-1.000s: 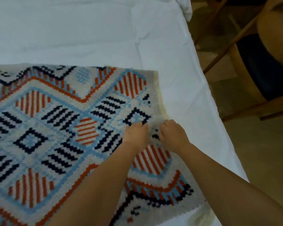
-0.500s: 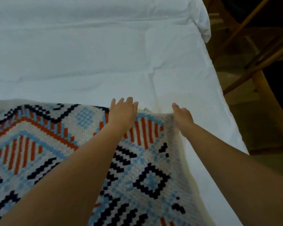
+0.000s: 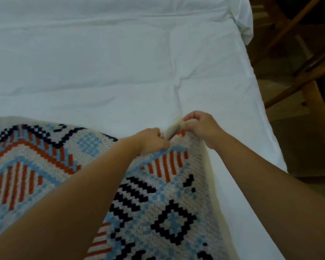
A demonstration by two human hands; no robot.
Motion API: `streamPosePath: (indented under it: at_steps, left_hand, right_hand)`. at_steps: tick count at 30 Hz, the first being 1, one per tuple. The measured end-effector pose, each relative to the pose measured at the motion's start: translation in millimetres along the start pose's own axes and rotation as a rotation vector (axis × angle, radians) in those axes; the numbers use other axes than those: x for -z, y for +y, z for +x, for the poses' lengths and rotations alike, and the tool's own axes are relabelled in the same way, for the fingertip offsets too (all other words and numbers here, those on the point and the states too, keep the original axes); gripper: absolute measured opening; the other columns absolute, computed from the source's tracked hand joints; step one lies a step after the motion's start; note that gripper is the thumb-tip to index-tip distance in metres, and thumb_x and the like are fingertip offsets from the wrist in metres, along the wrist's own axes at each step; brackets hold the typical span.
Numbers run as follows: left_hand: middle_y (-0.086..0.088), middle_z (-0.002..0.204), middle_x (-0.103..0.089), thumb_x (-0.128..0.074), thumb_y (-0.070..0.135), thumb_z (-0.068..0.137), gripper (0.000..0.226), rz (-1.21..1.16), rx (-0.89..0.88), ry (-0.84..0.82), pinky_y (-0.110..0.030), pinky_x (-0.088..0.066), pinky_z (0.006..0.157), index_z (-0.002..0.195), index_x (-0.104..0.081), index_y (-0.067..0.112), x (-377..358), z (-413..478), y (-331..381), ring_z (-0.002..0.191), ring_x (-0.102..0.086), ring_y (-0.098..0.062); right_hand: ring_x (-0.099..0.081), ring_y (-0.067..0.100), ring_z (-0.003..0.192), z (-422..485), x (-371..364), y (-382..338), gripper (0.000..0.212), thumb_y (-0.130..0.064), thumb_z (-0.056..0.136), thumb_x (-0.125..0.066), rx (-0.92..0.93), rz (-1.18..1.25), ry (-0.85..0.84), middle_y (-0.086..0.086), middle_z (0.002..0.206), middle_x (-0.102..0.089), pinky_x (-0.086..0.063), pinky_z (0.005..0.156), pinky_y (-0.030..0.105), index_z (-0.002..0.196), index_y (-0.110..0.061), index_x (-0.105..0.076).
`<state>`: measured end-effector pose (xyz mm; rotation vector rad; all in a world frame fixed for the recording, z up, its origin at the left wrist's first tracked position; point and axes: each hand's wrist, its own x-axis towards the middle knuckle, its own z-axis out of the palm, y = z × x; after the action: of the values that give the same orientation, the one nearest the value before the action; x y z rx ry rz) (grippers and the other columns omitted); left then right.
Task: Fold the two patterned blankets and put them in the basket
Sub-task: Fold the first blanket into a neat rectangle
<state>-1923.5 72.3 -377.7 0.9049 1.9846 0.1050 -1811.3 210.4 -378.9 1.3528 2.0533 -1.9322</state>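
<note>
White sheet (image 3: 120, 62) covers the bed, creased down the middle beyond your hands; wooden chair legs (image 3: 296, 72) stand off its right edge over a brown floor.

Patterned blanket (image 3: 158, 203) lies flat on the near part of the sheet. Knit texture, cream ground. Motifs: orange-red striped diamonds, navy stepped bars, a navy square outline with a pale blue centre, light blue zigzag bands, an orange chevron line. Plain cream border runs along its right side.

Your left hand (image 3: 150, 139) is curled, its grip pressed together on the blanket's far edge. Your right hand (image 3: 201, 126) sits just right of it and slightly farther away, its grip pinching the far right corner. Between the two grips a short stretch of cream edge is bunched and lifted off the sheet; whether one layer or several is held, you cannot tell. Below the grips the fabric slopes back down to the bed, and left of the left grip the far edge lies flat. Both forearms cross over the pattern. Only one blanket shows.
</note>
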Motion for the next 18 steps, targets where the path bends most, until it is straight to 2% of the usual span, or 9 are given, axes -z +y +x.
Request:
streamPosePath:
  at_steps: [2,4,6,8,9,11,13,16,18]
  left_hand:
    - [-0.002,0.088,-0.053,-0.05,0.035,0.087,0.018,0.05,0.0,0.287,-0.031,-0.037,0.069,0.089,-0.043,0.018,17,3,9,0.076,-0.05,-0.02]
    - [-0.006,0.097,-0.053,-0.049,0.025,0.09,0.01,0.105,-0.023,0.774,-0.038,-0.037,0.079,0.096,-0.048,0.017,34,10,26,0.088,-0.052,-0.026]
    - [-0.011,0.123,-0.049,-0.053,0.018,0.089,0.03,0.002,-0.091,1.03,-0.047,-0.036,0.097,0.119,-0.049,0.016,44,16,50,0.113,-0.049,-0.03]
    - [-0.012,0.146,-0.03,-0.057,0.017,0.087,0.057,-0.039,-0.141,0.983,-0.054,-0.023,0.11,0.138,-0.034,0.018,41,20,66,0.134,-0.03,-0.03]
    - [-0.012,0.151,-0.021,-0.057,0.018,0.087,0.063,0.004,-0.128,0.9,-0.054,-0.015,0.112,0.142,-0.027,0.018,33,22,70,0.139,-0.02,-0.029]
    - [-0.01,0.156,-0.009,-0.052,0.023,0.09,0.066,0.115,-0.04,0.706,-0.055,-0.006,0.113,0.146,-0.018,0.019,9,24,64,0.144,-0.007,-0.028]
    - [-0.008,0.157,-0.003,-0.044,0.033,0.094,0.065,0.198,0.05,0.489,-0.054,-0.002,0.114,0.148,-0.009,0.021,-18,22,47,0.145,0.0,-0.027]
    - [-0.007,0.158,0.0,-0.032,0.042,0.097,0.065,0.317,0.031,0.313,-0.049,0.001,0.115,0.149,-0.001,0.021,-58,13,24,0.145,0.004,-0.025]
    - [-0.009,0.155,-0.02,-0.028,0.042,0.098,0.057,0.285,-0.002,0.356,-0.046,-0.014,0.115,0.148,-0.012,0.019,-71,6,21,0.143,-0.016,-0.024]
  right_hand:
    - [-0.056,0.013,0.066,4,13,-14,0.028,0.004,0.074,-0.067,0.068,0.149,0.148,-0.001,0.07,-0.058,-0.051,0.055,0.02,0.063,-0.019,-0.056]
    - [-0.055,0.011,0.065,7,23,-22,0.032,0.006,0.073,-0.068,0.138,0.268,0.326,-0.002,0.067,-0.058,-0.05,0.058,0.019,0.059,-0.02,-0.054]
    - [-0.056,0.012,0.065,11,28,-20,0.03,0.002,0.073,-0.068,0.163,0.336,0.527,-0.004,0.066,-0.058,-0.05,0.06,0.02,0.059,-0.021,-0.055]
    - [-0.061,0.016,0.078,17,24,-8,0.016,-0.005,0.079,-0.063,0.131,0.198,0.598,-0.004,0.078,-0.062,-0.051,0.067,0.024,0.073,-0.02,-0.062]
    - [-0.061,0.019,0.09,18,19,0,0.01,-0.011,0.082,-0.061,0.098,0.064,0.525,-0.002,0.092,-0.063,-0.052,0.074,0.028,0.089,-0.018,-0.063]
    - [-0.056,0.024,0.107,20,6,21,0.032,-0.023,0.087,-0.056,0.01,-0.214,0.256,0.003,0.116,-0.058,-0.05,0.089,0.038,0.118,-0.015,-0.052]
    - [-0.052,0.029,0.111,15,-2,39,0.037,-0.025,0.087,-0.052,0.029,-0.477,0.139,0.008,0.119,-0.055,-0.047,0.092,0.042,0.121,-0.014,-0.048]
    - [-0.044,0.028,0.118,-4,-11,64,0.044,-0.024,0.088,-0.053,0.137,-0.688,0.16,0.01,0.126,-0.049,-0.039,0.098,0.039,0.129,-0.011,-0.042]
    - [-0.04,0.027,0.122,-23,-18,77,0.047,-0.025,0.091,-0.051,0.159,-0.695,0.224,0.01,0.132,-0.045,-0.035,0.1,0.036,0.134,-0.009,-0.037]
